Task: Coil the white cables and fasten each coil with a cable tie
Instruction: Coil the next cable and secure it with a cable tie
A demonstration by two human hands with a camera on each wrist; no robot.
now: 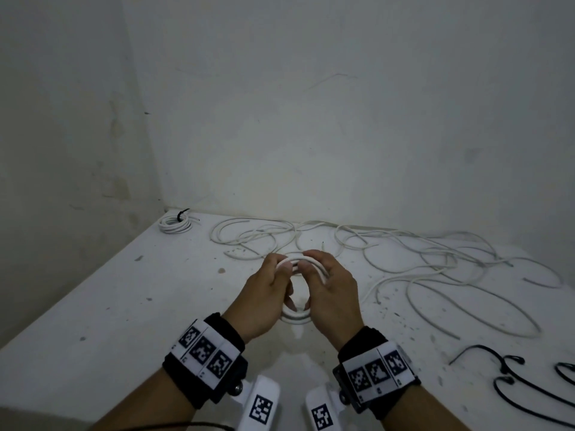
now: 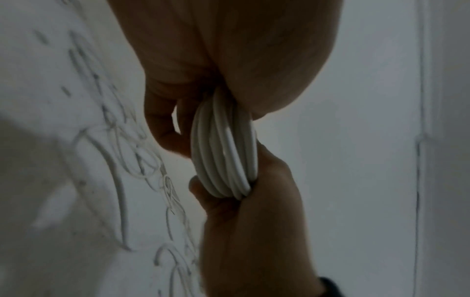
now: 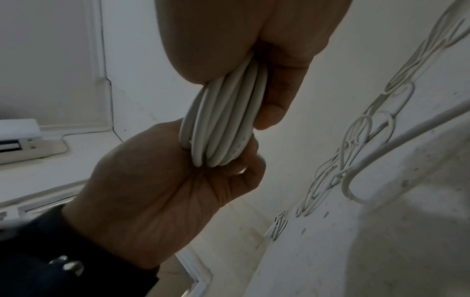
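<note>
Head view shows my left hand (image 1: pixel 261 293) and right hand (image 1: pixel 329 293) each pinching one side of the white coil (image 1: pixel 295 315) above the tabletop (image 1: pixel 124 306). I should keep loops squeezed flat, then fetch a cable tie (image 1: pixel 485 356).

The coil (image 1: pixel 297 315) is held up over the middle of the table (image 1: pixel 124 306), between the left hand (image 1: pixel 264 293) and the right hand (image 1: pixel 331 293). Loose cables (image 1: pixel 435 259) lie behind and to the right. A tied coil (image 1: pixel 175 223) sits in the far left corner. Cable ties (image 1: pixel 513 377) lie near right.
</note>
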